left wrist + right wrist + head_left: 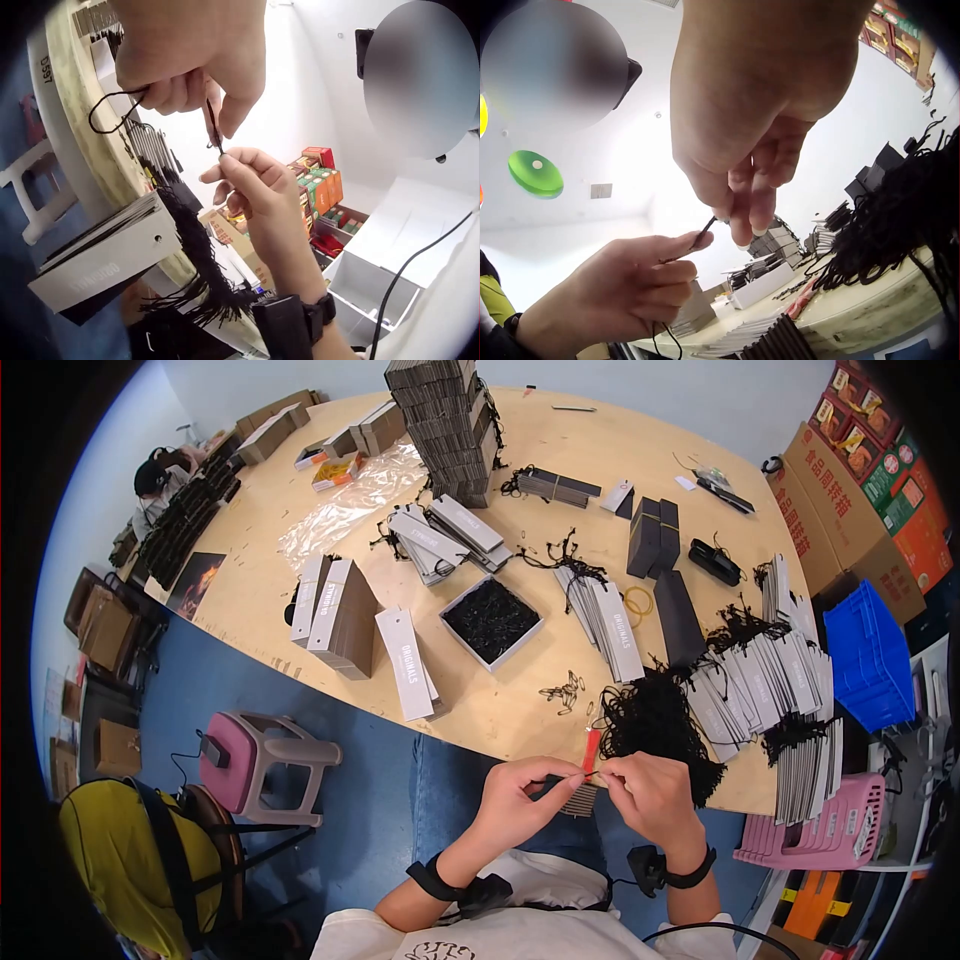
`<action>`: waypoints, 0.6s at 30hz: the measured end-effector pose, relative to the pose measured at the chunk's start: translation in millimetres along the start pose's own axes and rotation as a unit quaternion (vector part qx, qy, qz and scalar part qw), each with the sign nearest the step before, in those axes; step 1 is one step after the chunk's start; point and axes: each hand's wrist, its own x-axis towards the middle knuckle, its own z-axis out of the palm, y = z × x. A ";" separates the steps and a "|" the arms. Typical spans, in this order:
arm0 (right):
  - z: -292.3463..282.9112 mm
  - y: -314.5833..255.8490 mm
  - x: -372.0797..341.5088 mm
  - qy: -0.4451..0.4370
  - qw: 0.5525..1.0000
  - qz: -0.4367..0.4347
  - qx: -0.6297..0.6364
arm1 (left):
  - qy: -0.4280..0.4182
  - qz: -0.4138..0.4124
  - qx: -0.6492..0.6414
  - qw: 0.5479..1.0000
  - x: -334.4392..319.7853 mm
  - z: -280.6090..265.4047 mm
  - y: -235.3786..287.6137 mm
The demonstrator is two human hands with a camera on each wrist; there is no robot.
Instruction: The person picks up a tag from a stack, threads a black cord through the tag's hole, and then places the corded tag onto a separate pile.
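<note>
centrally, in the lower middle of the head view, two bare hands meet over the near edge of a pale wooden table point(640, 440), a length of black cord point(591, 774) between them. the left hand point(523, 800) pinches the cord between thumb and finger; the right hand point(650, 795) likewise grips it with thumb and fingertips. in the left wrist view, a loop of the cord hangs out at upper left, beside the curled fingers, while a straight part runs down to the right hand at the middle of the frame. in the right wrist view, the short stretch between the hands lies just below the centre. a red strip point(591, 748) lies just above the fingertips in the head view, and a stack of grey cards point(579, 802) shows below them. right of the hands is a heap of black cords point(655, 730); above and left are scattered small clips point(565, 692). a square box point(518, 646) of small black pieces sits near the centre, and pale tags point(402, 660) printed "originals" lie to its left. fanned corded tags point(760, 685) spread at right, with a blue crate point(868, 657) beyond.
</note>
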 end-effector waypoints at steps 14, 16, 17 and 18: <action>0.1 0.9 -1.3 -0.005 1.000 -0.009 -0.013 | -0.078 -0.114 -0.074 0.988 3.6 -13.5 13.2; 0.4 0.1 -1.6 -0.004 1.000 -0.009 -0.015 | -0.090 -0.133 -0.063 0.985 3.5 -16.6 13.4; 0.5 -0.3 -1.8 -0.004 1.000 -0.009 -0.017 | -0.100 -0.152 -0.052 0.982 3.3 -17.5 13.2; 0.5 -0.8 -2.0 -0.004 1.000 -0.009 -0.017 | -0.100 -0.152 -0.052 0.982 3.3 -15.7 11.1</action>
